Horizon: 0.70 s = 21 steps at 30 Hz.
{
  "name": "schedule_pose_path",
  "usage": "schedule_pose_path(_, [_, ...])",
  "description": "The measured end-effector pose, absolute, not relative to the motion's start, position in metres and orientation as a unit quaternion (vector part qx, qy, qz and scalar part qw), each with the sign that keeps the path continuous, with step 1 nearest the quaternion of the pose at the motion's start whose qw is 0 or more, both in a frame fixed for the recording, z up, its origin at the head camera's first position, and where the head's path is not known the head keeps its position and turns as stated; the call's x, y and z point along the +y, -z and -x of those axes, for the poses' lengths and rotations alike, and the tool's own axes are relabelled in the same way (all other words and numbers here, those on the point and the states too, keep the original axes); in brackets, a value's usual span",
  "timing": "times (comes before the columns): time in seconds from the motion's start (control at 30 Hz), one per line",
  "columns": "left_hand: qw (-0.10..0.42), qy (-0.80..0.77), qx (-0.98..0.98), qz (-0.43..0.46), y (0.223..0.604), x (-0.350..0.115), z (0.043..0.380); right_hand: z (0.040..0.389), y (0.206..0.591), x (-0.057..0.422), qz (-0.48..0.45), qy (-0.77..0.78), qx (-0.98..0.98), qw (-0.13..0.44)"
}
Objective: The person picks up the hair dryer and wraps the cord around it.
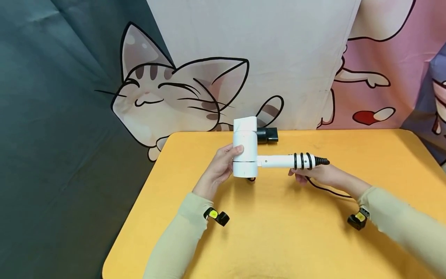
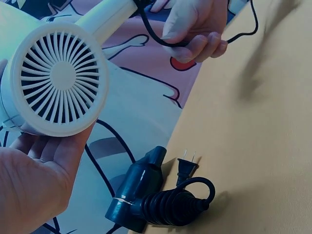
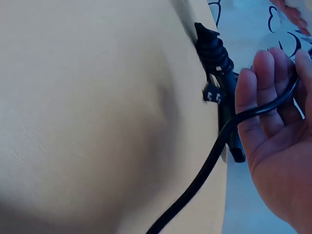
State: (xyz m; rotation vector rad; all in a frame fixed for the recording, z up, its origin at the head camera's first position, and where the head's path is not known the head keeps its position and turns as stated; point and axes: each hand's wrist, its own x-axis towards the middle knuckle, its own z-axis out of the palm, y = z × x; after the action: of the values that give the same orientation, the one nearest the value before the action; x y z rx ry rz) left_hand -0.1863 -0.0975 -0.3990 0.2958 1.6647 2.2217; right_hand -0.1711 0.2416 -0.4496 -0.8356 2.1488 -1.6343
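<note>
A white hair dryer (image 1: 245, 147) is held above the yellow table, its handle pointing right. My left hand (image 1: 223, 162) grips it round the barrel, thumb on the near side. The left wrist view shows its round slotted grille (image 2: 63, 75) and the fingers under the barrel. Several turns of black cord (image 1: 302, 161) wrap the end of the handle. At that end my right hand (image 1: 313, 175) holds the loose length of cord, its fingers curled about it. In the right wrist view this power cord (image 3: 200, 168) crosses the fingers and trails off below.
Behind the white dryer, a black hair dryer (image 2: 141, 187) lies by the table's far edge, its cord wound round its handle and its two-pin plug (image 2: 187, 165) exposed. A cat-print cloth (image 1: 261, 50) hangs behind the yellow table (image 1: 271, 232). Dark cloth (image 1: 69, 155) hangs at the left.
</note>
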Motion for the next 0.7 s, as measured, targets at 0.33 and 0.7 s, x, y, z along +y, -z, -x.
schedule_pose_path(0.33, [0.197,-0.757,0.61,-0.126,0.401,-0.099,0.184,0.192,0.424,0.256,0.341,0.497,0.781,0.162])
schedule_pose_path(0.7, [0.228,-0.715,0.645,-0.149,0.396,-0.102,0.184,0.197,0.387,0.24,0.394,0.367,0.826,0.167])
